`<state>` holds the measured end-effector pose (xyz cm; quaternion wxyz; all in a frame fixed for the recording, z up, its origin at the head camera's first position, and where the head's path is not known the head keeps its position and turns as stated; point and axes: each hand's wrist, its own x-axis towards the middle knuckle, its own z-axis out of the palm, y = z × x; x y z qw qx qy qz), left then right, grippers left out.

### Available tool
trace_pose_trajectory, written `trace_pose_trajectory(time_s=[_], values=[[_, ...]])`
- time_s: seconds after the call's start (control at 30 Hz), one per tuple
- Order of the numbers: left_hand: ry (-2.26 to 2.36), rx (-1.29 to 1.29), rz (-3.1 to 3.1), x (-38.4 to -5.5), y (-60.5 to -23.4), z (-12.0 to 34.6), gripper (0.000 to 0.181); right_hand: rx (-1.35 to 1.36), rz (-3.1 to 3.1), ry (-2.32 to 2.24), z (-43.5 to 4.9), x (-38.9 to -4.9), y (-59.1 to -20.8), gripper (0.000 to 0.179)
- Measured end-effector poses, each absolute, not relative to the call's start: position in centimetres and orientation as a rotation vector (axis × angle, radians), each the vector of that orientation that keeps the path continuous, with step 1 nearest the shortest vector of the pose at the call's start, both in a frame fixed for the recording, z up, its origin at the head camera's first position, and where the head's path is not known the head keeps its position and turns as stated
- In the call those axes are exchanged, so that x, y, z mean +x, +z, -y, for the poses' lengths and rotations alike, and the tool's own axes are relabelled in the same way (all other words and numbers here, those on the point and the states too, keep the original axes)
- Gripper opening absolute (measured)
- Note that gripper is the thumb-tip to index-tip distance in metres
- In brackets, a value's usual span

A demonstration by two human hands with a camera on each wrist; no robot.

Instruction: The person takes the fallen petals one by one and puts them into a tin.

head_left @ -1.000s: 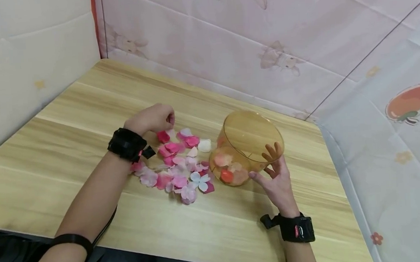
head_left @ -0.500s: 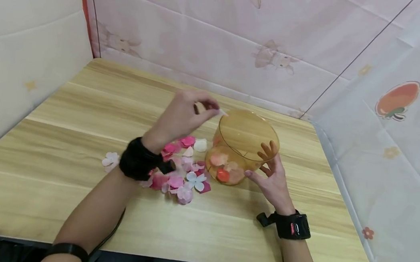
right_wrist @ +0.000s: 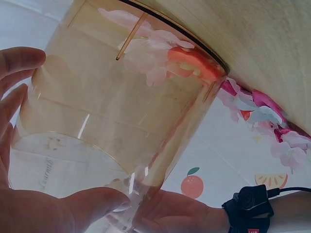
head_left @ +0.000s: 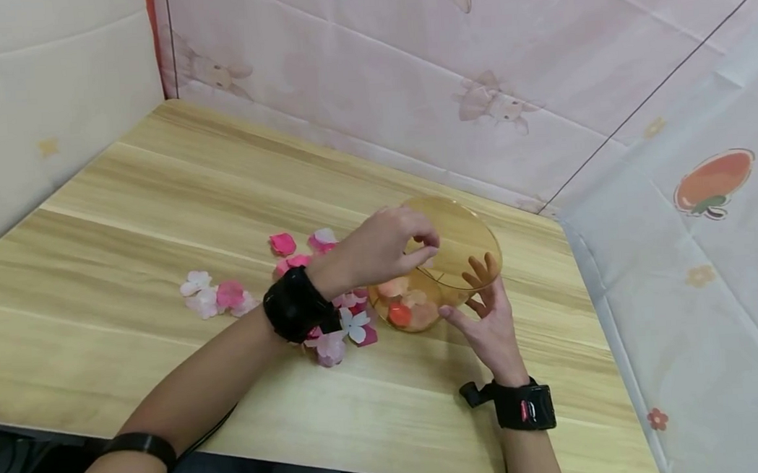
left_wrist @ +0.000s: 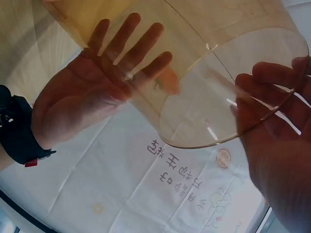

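Observation:
A clear amber cylindrical container (head_left: pixel 469 220) stands on the table with its open mouth facing up. My right hand (head_left: pixel 488 320) grips its side from the right, thumb in front and fingers behind. Inside, near the bottom, lie several pale pink petals (right_wrist: pixel 150 53) and a red one (right_wrist: pixel 194 65). My left hand (head_left: pixel 386 247) reaches over the container's mouth from the left, thumb and forefinger pinched together on a small pale petal (head_left: pixel 428 262). In the left wrist view, the left hand's fingers (left_wrist: pixel 265 75) are close to the rim.
Loose pink and white artificial petals (head_left: pixel 330 349) lie left of the container, partly hidden under my left forearm. A smaller cluster (head_left: pixel 210 297) sits further left. Printed cloth walls (head_left: pixel 356 71) border the wooden table (head_left: pixel 156 207) at the back and both sides.
My left hand has lifted from the petal pile with a pale petal and moved right to the container's mouth. My right hand keeps its hold on the container.

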<state>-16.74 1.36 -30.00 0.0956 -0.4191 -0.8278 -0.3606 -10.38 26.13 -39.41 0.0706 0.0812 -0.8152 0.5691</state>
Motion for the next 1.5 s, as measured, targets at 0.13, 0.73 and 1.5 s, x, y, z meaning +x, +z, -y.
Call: trace_pose_trajectory(time_s=[0.13, 0.73, 1.5], values=[[-1.126, -1.206, 2.482, -17.3, -29.2, 0.1, 0.018, 0.246, 2.456, 1.711, -26.2, -10.4, -39.5, 0.109], [-0.922, -0.497, 3.285, -23.9, -34.3, 12.4, 0.034, 0.165, 2.478, 1.698, -26.8, -9.6, -39.5, 0.110], [-1.260, -0.785, 2.678, -21.2, -29.3, 8.8, 0.018, 0.212, 2.475, 1.709, -26.1, -10.3, -39.5, 0.109]])
